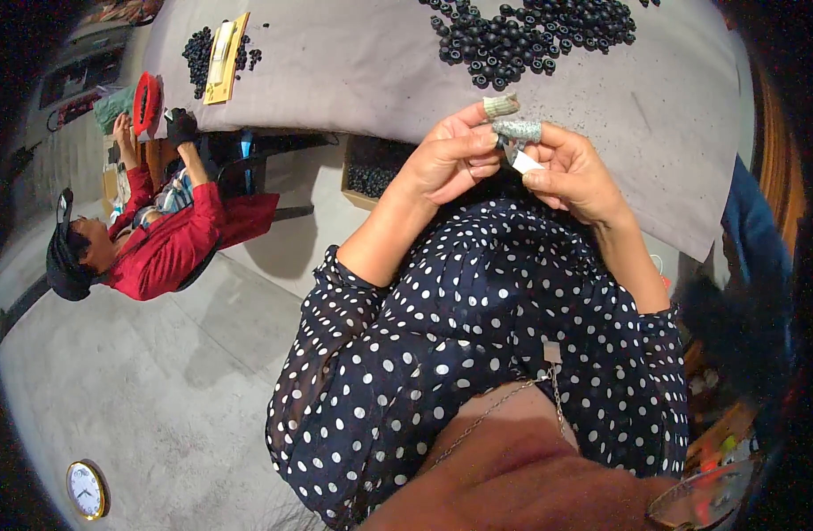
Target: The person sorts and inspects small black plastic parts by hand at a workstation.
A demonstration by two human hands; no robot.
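Both hands meet just above the dotted blouse point(477, 319), at the near edge of the grey table point(362, 62). The left hand point(446, 159) is curled nearly closed, its thumb tip wrapped in tape point(501, 105), fingers bent inward against the right hand; whether it grips anything of its own I cannot tell. The right hand point(574, 173) is also curled, a taped finger point(518, 130) on top, pinching a small white piece point(526, 163) between thumb and fingertips. Both forearms rise from the blouse and converge. A heap of black rings point(530, 35) lies far on the table. At far left, another person in red point(167, 239) sits working.
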